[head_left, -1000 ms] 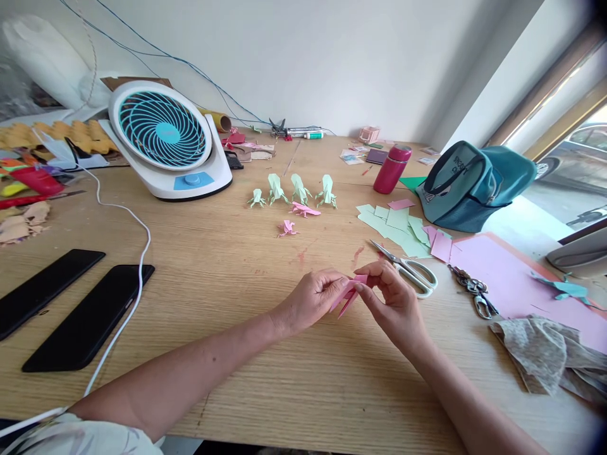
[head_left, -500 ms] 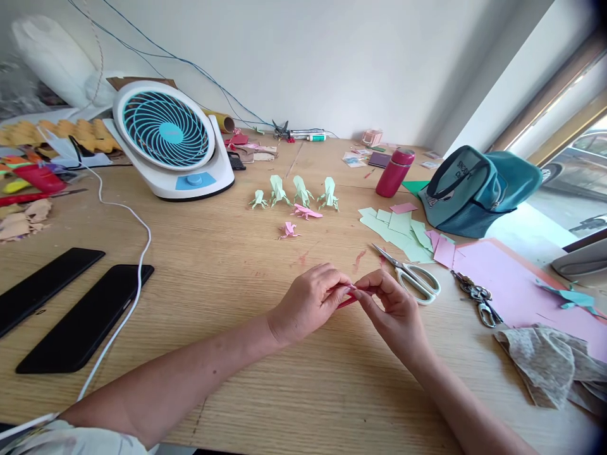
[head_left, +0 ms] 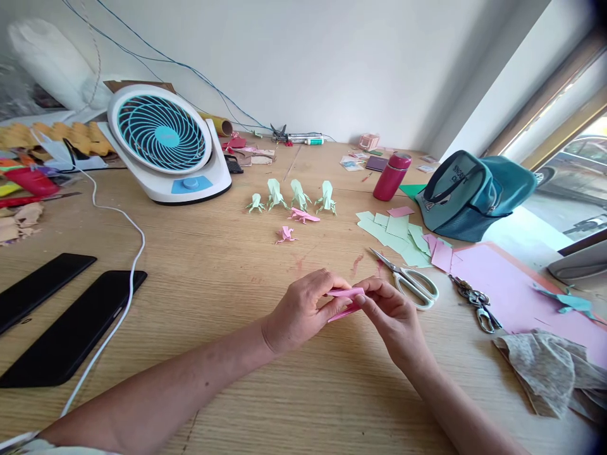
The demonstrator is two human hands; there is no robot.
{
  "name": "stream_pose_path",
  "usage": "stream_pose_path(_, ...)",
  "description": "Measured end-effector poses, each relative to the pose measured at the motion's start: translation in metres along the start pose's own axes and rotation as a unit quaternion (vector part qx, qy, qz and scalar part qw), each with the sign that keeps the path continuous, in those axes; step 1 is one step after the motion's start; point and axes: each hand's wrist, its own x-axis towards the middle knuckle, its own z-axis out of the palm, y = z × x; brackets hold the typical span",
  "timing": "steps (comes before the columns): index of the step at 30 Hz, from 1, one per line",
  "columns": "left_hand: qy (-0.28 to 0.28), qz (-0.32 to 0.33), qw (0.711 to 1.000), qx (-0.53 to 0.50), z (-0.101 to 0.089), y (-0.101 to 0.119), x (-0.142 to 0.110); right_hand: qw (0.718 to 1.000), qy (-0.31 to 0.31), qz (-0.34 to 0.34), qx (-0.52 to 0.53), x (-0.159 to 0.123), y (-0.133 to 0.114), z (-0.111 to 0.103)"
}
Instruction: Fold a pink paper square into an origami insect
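Between my two hands is a small folded piece of pink paper (head_left: 348, 293), held above the wooden table (head_left: 246, 373). My left hand (head_left: 310, 309) pinches it from the left, thumb below and fingers behind. At its right end my right hand (head_left: 389, 316) grips the edge between thumb and fingertips. Part of the paper is hidden by the fingers. Beyond my hands stand a pink folded paper insect (head_left: 285, 234) and a longer pink one (head_left: 303, 215). Several pale green paper insects (head_left: 275, 194) stand in a row behind them.
Scissors (head_left: 410, 281) lie just beyond my right hand, near green paper pieces (head_left: 401, 230) and keys (head_left: 475, 300). A red bottle (head_left: 392, 176), a teal bag (head_left: 478, 193) and a grey cloth (head_left: 545, 370) are on the right. Leftward are a fan (head_left: 165, 136), a white cable (head_left: 135, 265) and black phones (head_left: 76, 325).
The pink paper has turned, and more of its folded faces now shows between my hands. My fingers have shifted slightly on it. The whole view has moved a little.
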Motion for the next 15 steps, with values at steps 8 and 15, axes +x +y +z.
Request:
stream_pose_path(8, 0.022, -0.042, 0.996, -0.077, 0.000, 0.009, 0.006, 0.997, -0.021, -0.056, -0.047, 0.000, 0.000, -0.005)
stream_pose_path(15, 0.018, -0.088, 0.985, -0.144, -0.001, 0.012, 0.006, 0.992, -0.048, -0.091, -0.078, -0.001, -0.008, -0.008)
